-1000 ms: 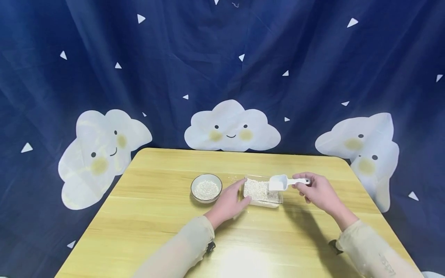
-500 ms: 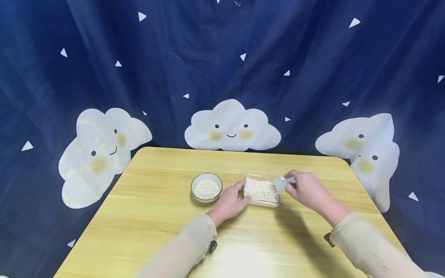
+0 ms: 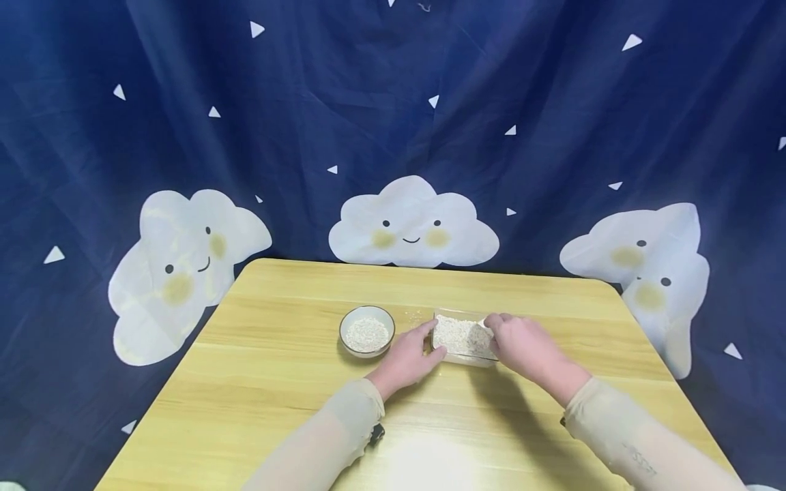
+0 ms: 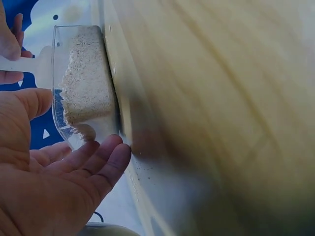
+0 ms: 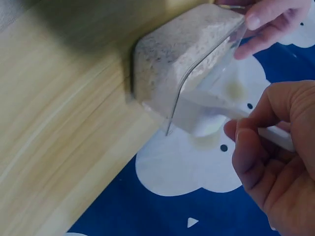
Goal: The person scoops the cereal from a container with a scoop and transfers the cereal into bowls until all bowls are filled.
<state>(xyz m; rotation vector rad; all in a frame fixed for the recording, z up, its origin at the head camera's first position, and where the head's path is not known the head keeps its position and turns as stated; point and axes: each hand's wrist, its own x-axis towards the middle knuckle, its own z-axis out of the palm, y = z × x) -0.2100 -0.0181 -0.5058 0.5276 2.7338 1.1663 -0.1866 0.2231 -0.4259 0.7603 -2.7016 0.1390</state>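
Note:
In the head view, a clear glass container [image 3: 469, 360] full of pale flakes like oats [image 3: 457, 332] stands on the table. My left hand [image 3: 405, 358] steadies its left end, thumb at the near corner and forefinger at the far one. My right hand [image 3: 528, 348] pinches the handle of a white scoop [image 5: 197, 114] between thumb and fingers. The right wrist view has the scoop's head tipped at the container's rim, over its right end. From the head, my right hand mostly hides the scoop. Left of my left hand, a dark-rimmed bowl [image 3: 367, 353] holds more flakes [image 3: 367, 334].
A few flakes [image 3: 416, 314] lie scattered on the wooden table [image 3: 276, 382] behind my left hand. Beyond the table's far edge hangs a dark blue curtain [image 3: 295, 123] with cloud and triangle prints.
My right hand has moved left and turned over, bringing the scoop from above the container's right side down to the flakes. My left hand, the container and the bowl have stayed put.

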